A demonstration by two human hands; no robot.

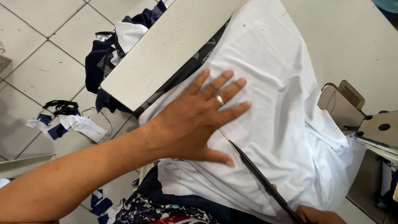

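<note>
While the left hand (195, 120) presses flat, fingers spread, on white fabric (269, 103) draped over the worktop (166, 49) corner, the right hand (317, 215) grips black scissors (261, 180); a sewing machine (373, 128) crowds the right, scraps (70, 122) litter the floor.

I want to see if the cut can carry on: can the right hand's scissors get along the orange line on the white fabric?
Probably yes: the left hand presses the white fabric flat, and the scissors lie at the orange line.
</note>
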